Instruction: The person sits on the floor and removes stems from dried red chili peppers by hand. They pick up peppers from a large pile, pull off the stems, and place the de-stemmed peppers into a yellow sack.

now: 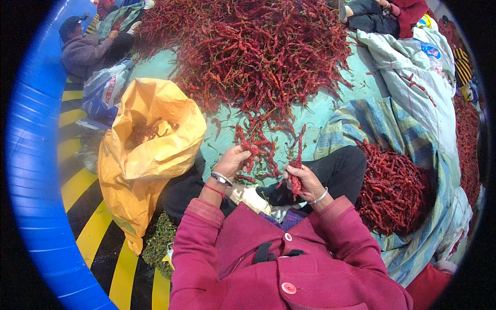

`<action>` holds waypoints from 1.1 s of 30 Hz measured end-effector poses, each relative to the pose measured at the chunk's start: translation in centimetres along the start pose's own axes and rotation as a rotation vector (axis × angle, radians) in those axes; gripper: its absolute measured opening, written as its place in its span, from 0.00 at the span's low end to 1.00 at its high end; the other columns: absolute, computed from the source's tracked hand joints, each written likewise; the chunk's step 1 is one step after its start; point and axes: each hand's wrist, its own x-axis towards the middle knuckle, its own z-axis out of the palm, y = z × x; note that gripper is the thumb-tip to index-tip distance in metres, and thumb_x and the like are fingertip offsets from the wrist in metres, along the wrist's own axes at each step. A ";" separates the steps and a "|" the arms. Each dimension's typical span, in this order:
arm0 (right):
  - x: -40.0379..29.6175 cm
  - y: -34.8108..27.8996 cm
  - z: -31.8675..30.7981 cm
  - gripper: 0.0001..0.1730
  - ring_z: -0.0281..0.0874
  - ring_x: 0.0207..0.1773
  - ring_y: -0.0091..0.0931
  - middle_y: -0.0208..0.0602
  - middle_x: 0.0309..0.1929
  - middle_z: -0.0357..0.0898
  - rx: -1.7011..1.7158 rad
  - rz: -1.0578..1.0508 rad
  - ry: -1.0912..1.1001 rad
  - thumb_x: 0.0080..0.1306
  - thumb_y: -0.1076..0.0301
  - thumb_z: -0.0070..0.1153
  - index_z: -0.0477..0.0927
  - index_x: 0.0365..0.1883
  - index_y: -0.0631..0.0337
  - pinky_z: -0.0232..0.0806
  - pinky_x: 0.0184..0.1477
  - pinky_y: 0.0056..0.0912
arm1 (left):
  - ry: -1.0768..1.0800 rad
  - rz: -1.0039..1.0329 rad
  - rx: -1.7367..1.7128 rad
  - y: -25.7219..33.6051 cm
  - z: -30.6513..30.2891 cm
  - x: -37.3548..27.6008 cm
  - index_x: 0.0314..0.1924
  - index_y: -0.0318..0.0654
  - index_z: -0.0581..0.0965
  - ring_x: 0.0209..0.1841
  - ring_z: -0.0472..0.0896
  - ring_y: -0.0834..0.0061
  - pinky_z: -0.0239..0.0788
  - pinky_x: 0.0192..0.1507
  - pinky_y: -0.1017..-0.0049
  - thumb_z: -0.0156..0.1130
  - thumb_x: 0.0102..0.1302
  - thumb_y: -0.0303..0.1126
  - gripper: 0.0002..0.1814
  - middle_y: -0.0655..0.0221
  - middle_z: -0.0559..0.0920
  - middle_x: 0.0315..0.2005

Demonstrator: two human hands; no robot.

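My left hand [237,159] pinches dried red chili peppers [259,149] just in front of my lap. In my right hand [304,179] is a small bunch of dried red chilies [296,170], some pointing up past the fingers and some hanging below. Beyond both hands a large heap of dried red chilies [255,54] spreads over a pale green sheet [155,66], with loose stems scattered at its near edge. To my right, another pile of red chilies [391,190] lies on a blue and green striped woven sheet [360,116].
An open yellow woven sack [166,155] with some dark reddish contents stands at my left. Green stems [161,236] lie on the striped floor below it. A person [87,50] sits at the upper left, another [387,17] at the upper right. White sacks [422,81] lie at the right.
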 end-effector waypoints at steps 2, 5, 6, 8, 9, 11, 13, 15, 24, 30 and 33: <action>0.4 -0.1 0.8 0.09 0.68 0.18 0.16 0.29 0.23 0.74 -0.023 -0.036 0.023 0.59 0.68 0.53 0.73 0.36 0.62 0.61 0.17 0.15 | -0.025 0.012 -0.124 -0.7 -0.1 -0.4 0.43 0.38 0.73 0.24 0.73 0.86 0.64 0.25 0.86 0.50 0.62 0.30 0.10 0.71 0.79 0.29; 0.8 0.0 0.5 0.08 0.67 0.24 0.14 0.27 0.23 0.74 -0.162 -0.035 0.073 0.58 0.66 0.56 0.75 0.33 0.60 0.57 0.23 0.14 | -0.031 -0.023 -0.142 -0.1 1.3 -1.3 0.46 0.37 0.72 0.28 0.74 0.86 0.66 0.29 0.85 0.50 0.62 0.30 0.12 0.73 0.78 0.31; 0.9 0.2 0.8 0.11 0.66 0.25 0.13 0.25 0.24 0.73 -0.221 -0.099 0.096 0.56 0.67 0.58 0.75 0.36 0.61 0.58 0.26 0.15 | -0.048 -0.044 -0.113 0.1 1.6 -1.6 0.47 0.37 0.72 0.29 0.74 0.86 0.67 0.30 0.85 0.50 0.62 0.29 0.13 0.74 0.78 0.32; 1.1 0.6 2.0 0.14 0.65 0.23 0.13 0.24 0.26 0.73 -0.361 -0.212 0.057 0.56 0.67 0.58 0.73 0.39 0.62 0.58 0.24 0.15 | -0.042 0.054 0.032 -0.5 2.1 -1.7 0.50 0.37 0.71 0.28 0.72 0.89 0.66 0.30 0.85 0.49 0.61 0.26 0.16 0.76 0.77 0.33; 1.1 0.7 2.6 0.15 0.64 0.22 0.12 0.24 0.27 0.73 -0.432 -0.266 0.039 0.56 0.67 0.58 0.72 0.40 0.62 0.57 0.23 0.15 | -0.032 -0.007 -0.008 0.0 3.0 -2.5 0.48 0.36 0.72 0.27 0.71 0.90 0.65 0.29 0.86 0.49 0.61 0.26 0.14 0.77 0.77 0.32; 0.5 0.1 4.1 0.16 0.67 0.28 0.13 0.23 0.30 0.73 -0.549 -0.196 -0.019 0.55 0.69 0.59 0.73 0.42 0.61 0.60 0.30 0.15 | 0.057 0.153 0.276 -1.2 4.1 -2.5 0.46 0.33 0.73 0.26 0.70 0.90 0.64 0.28 0.85 0.51 0.60 0.26 0.14 0.77 0.77 0.29; 1.5 1.1 3.7 0.13 0.67 0.28 0.13 0.22 0.30 0.73 -0.529 -0.298 -0.009 0.56 0.69 0.58 0.75 0.39 0.62 0.60 0.31 0.16 | 0.107 0.241 0.527 -1.3 5.0 -2.8 0.47 0.34 0.72 0.26 0.71 0.89 0.64 0.28 0.85 0.53 0.58 0.25 0.15 0.75 0.76 0.27; 1.6 1.2 3.4 0.10 0.66 0.27 0.14 0.24 0.29 0.74 -0.288 -0.254 0.045 0.57 0.68 0.56 0.75 0.37 0.62 0.60 0.30 0.17 | 0.073 0.320 0.358 -2.5 5.4 -2.8 0.50 0.38 0.71 0.26 0.69 0.89 0.63 0.26 0.86 0.52 0.59 0.25 0.17 0.75 0.75 0.29; 0.7 -0.2 0.0 0.06 0.67 0.21 0.16 0.23 0.20 0.69 0.284 -0.311 0.146 0.61 0.65 0.52 0.74 0.34 0.56 0.63 0.23 0.19 | 0.036 0.040 0.274 0.5 5.3 -6.6 0.43 0.30 0.74 0.20 0.69 0.88 0.63 0.24 0.87 0.53 0.58 0.25 0.12 0.75 0.75 0.22; -0.4 -0.8 -0.3 0.06 0.69 0.26 0.17 0.24 0.23 0.70 0.253 -0.368 0.009 0.61 0.67 0.51 0.73 0.35 0.58 0.66 0.29 0.20 | 0.178 0.225 0.418 1.1 6.0 -6.7 0.40 0.31 0.75 0.27 0.72 0.87 0.64 0.28 0.83 0.55 0.59 0.27 0.10 0.72 0.78 0.26; -0.8 -0.3 0.3 0.07 0.71 0.29 0.17 0.27 0.29 0.74 0.146 -0.306 -0.034 0.60 0.69 0.52 0.73 0.36 0.60 0.67 0.34 0.21 | 0.166 0.535 0.777 2.7 8.1 -6.1 0.45 0.33 0.73 0.28 0.75 0.79 0.66 0.31 0.80 0.55 0.58 0.28 0.14 0.65 0.79 0.29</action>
